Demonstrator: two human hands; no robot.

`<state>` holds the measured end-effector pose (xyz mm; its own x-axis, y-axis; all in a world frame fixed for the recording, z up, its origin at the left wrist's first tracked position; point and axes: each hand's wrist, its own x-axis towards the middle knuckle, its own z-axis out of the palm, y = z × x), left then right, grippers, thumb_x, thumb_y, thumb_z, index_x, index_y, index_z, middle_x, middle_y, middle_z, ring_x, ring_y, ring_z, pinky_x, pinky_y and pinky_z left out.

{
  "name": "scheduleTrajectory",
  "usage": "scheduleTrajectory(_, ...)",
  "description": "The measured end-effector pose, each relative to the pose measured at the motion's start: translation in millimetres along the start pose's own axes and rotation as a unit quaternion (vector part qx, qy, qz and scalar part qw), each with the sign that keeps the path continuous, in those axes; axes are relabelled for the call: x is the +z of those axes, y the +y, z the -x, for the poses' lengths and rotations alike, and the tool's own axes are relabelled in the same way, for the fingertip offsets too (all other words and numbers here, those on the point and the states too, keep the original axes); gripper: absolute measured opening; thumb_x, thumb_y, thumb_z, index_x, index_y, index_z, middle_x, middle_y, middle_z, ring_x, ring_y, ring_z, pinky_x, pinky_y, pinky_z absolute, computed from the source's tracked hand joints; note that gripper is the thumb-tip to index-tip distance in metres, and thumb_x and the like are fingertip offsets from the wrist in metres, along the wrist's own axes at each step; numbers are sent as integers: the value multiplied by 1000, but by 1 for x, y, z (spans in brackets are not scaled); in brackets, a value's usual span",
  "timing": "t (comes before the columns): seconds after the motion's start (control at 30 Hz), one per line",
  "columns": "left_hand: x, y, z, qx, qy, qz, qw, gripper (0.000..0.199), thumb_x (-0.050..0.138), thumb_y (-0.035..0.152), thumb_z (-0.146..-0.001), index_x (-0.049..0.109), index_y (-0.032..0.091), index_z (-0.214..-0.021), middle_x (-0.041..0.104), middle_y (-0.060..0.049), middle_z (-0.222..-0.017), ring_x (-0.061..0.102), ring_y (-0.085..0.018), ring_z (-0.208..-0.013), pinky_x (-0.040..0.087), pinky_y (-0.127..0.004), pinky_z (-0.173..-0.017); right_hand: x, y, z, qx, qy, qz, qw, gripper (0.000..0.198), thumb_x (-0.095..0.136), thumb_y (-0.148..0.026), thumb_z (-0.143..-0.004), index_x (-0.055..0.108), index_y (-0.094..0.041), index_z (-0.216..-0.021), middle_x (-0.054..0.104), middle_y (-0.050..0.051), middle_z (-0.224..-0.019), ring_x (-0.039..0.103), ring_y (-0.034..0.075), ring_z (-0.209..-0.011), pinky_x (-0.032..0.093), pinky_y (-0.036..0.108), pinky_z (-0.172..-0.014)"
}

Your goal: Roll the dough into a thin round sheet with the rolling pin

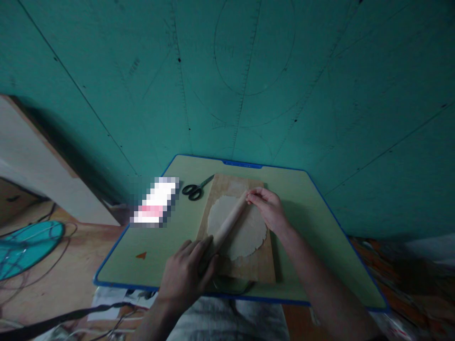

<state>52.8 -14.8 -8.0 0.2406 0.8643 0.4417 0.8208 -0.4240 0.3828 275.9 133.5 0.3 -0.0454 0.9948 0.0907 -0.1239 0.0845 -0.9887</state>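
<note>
A rolling pin (229, 225) lies slantwise across a flat, rolled-out sheet of pale dough (245, 239) with cracked edges. Under the dough is a wooden board (245, 272). My left hand (190, 265) is wrapped around the pin's near end, at the dough's lower left edge. At the far end of the pin, my right hand (266, 203) pinches its tip between thumb and fingers.
Black-handled scissors (194, 191) lie left of the board, their blades reaching its top corner. A pixelated bright rectangle (154, 203) and a small orange triangle (141, 255) are on the blue-edged table (313, 227). A green wall (249, 94) stands behind.
</note>
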Motion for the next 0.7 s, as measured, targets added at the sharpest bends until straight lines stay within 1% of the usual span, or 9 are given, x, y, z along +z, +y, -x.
scheduleTrajectory(0.13, -1, 1, 0, 2, 15, 11, 1000, 31, 49, 32, -96, 65, 13, -114, 71, -7, -80, 66, -20, -71, 54, -30, -60, -5, 2, -5, 7, 15, -11, 1000, 31, 83, -45, -61, 68, -21, -74, 69, 2, -74, 59, 16, -68, 50, 32, -68)
scheduleTrajectory(0.4, -2, 1, 1, -5, 12, 10, 1000, 30, 49, 34, -97, 65, 16, -116, 71, -7, -80, 66, -20, -71, 54, -28, -61, -22, 6, -16, -5, 57, -19, 998, 37, 85, -51, -59, 68, -21, -73, 68, 1, -70, 57, 13, -61, 48, 30, -62)
scheduleTrajectory(0.5, -2, 1, 2, 7, 12, 2, 1000, 30, 51, 32, -96, 64, 15, -117, 71, -6, -79, 66, -20, -70, 54, -29, -59, -28, 9, -18, -2, 74, -21, 997, 39, 85, -52, -58, 68, -21, -74, 68, 1, -70, 57, 13, -62, 47, 29, -60)
scheduleTrajectory(0.7, -1, 2, 1, 32, 38, 2, 999, 27, 49, 30, -97, 62, 15, -114, 71, -5, -79, 66, -20, -68, 54, -29, -56, -39, 14, -19, 11, 92, -24, 995, 45, 86, -58, -54, 67, -21, -73, 65, -1, -66, 54, 11, -56, 44, 26, -52)
